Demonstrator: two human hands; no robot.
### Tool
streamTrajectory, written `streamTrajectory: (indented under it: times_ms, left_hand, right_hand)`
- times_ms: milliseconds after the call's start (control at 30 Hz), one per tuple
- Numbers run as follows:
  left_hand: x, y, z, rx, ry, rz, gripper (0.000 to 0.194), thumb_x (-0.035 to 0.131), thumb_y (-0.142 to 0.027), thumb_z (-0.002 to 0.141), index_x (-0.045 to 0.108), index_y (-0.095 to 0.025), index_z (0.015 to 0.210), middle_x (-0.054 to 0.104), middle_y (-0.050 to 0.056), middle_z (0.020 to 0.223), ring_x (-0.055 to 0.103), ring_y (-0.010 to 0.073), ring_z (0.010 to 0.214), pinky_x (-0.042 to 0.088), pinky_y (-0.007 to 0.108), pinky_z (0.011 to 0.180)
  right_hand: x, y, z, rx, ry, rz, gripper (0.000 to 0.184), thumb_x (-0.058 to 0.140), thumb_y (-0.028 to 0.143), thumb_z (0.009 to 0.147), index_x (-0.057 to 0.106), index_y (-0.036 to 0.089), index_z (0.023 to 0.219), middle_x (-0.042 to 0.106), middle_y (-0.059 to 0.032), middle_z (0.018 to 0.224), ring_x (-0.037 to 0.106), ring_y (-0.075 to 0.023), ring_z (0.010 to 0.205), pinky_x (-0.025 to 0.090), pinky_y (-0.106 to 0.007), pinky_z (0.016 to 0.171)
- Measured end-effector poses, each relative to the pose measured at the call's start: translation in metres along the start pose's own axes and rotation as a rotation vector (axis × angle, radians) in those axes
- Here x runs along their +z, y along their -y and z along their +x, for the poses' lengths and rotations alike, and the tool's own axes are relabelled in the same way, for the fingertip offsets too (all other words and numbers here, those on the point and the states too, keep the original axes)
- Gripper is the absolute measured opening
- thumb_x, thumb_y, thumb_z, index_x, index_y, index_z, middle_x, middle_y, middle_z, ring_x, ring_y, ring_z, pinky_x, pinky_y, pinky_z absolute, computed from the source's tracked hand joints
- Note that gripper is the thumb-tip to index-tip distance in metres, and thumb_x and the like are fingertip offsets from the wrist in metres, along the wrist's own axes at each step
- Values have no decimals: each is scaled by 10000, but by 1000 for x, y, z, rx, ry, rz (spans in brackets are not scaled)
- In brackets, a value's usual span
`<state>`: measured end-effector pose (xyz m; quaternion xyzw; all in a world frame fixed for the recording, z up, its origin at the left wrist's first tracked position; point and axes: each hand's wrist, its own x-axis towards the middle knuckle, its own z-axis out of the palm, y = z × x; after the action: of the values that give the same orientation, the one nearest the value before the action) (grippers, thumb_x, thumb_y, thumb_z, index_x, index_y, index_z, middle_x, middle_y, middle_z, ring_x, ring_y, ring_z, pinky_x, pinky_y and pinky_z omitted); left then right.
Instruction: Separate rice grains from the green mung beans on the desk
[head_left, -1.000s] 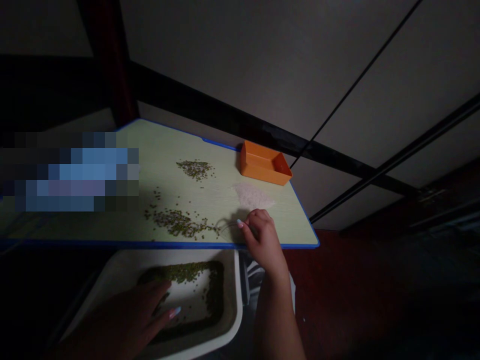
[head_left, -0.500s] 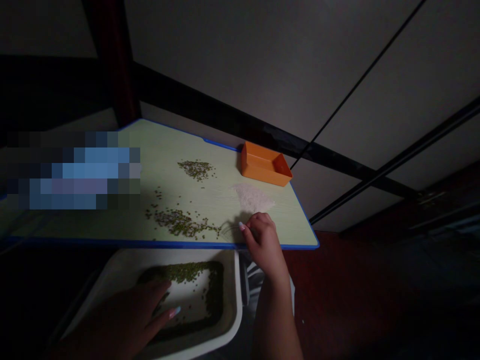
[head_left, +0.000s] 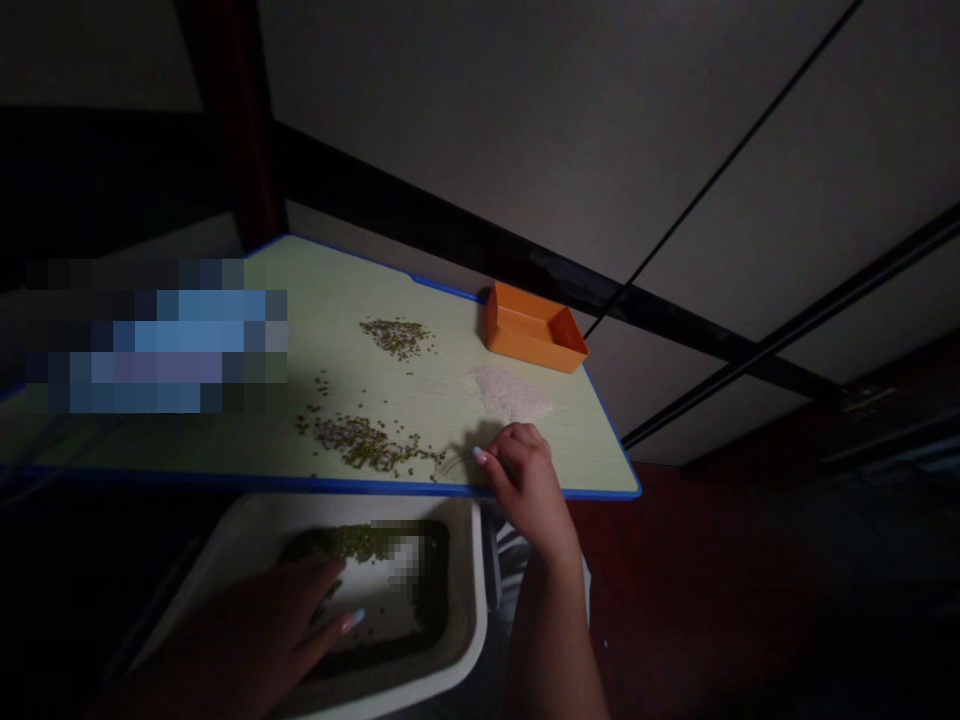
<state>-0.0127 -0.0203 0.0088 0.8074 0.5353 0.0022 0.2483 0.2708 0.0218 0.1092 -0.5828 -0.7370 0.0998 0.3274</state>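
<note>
Under the front edge of the table stands a white basin [head_left: 457,665] with small green beans [head_left: 352,543] along its sides. My left hand [head_left: 277,610] reaches into it from the left, thumb and forefinger apart, with no object visible between them. Above the table's front edge, my right hand [head_left: 521,470] is closed, thumb against curled fingers. Thin curved lines show beside its thumb, but what it holds cannot be made out. Left of this hand lies a loose scatter of green beans [head_left: 360,443]. Just beyond it is a pale, fine-grained heap [head_left: 510,393].
An orange open box [head_left: 536,335] stands at the back right of the pale green, blue-edged table [head_left: 315,290]. A smaller pile of green beans [head_left: 397,337] lies farther back. Pixelation covers the table's left part. Behind rises a light panelled wall [head_left: 525,130].
The view has shifted slightly. My right hand has edged a little left over the table, still closed. My left hand stays in the basin in the same pose.
</note>
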Motion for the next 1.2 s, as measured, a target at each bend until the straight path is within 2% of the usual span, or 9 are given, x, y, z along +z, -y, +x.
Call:
streamTrajectory:
  times_ms: [300, 433, 600, 833, 1033, 1200]
  left_hand:
    - [11, 7, 1, 0, -23, -21, 549, 497, -569, 884, 728, -241, 1259, 786, 137, 1280, 753, 357, 1156, 585, 495, 1004]
    - [8, 5, 1, 9, -14, -24, 568, 480, -576, 893, 719, -234, 1279, 768, 140, 1321, 735, 357, 1199, 575, 488, 1026]
    - [5, 4, -1, 13, -24, -22, 528, 486, -551, 890, 730, -242, 1242, 798, 131, 1248, 760, 347, 1139, 595, 470, 972]
    - [9, 5, 0, 28, -63, -46, 510, 493, -540, 893, 735, -251, 1237, 798, 130, 1245, 765, 338, 1122, 592, 462, 973]
    - [0, 1, 0, 21, 0, -27, 493, 460, -517, 898, 744, -245, 1196, 803, 141, 1216, 774, 348, 1090, 608, 473, 925]
    - [-2, 0, 0, 25, 15, -15, 546, 443, -532, 883, 729, -228, 1235, 790, 142, 1266, 759, 342, 1141, 589, 477, 993]
  right_hand:
    - [1, 15, 11, 9, 60, -88, 158, 681, 206, 965, 675, 210, 807, 667, -55, 954, 573, -241, 1012, 382, -387, 928]
    - [2, 18, 15, -3, 87, -92, 151, 678, 199, 968, 679, 201, 817, 662, -55, 963, 572, -240, 1028, 376, -390, 939]
    - [-2, 19, 14, -36, 125, -57, 165, 671, 178, 965, 669, 205, 802, 645, -39, 939, 572, -227, 1019, 378, -378, 937]
    - [-9, 11, 5, 8, 45, -129, 180, 647, 179, 972, 657, 208, 795, 651, -50, 943, 556, -241, 992, 373, -385, 910]
    - [-9, 4, -1, 38, 15, -157, 164, 637, 213, 982, 670, 217, 821, 664, -51, 949, 561, -243, 991, 379, -382, 904]
    - [-8, 4, 1, 92, 0, -209, 173, 621, 219, 984, 656, 212, 814, 669, -63, 957, 565, -256, 1007, 379, -393, 911]
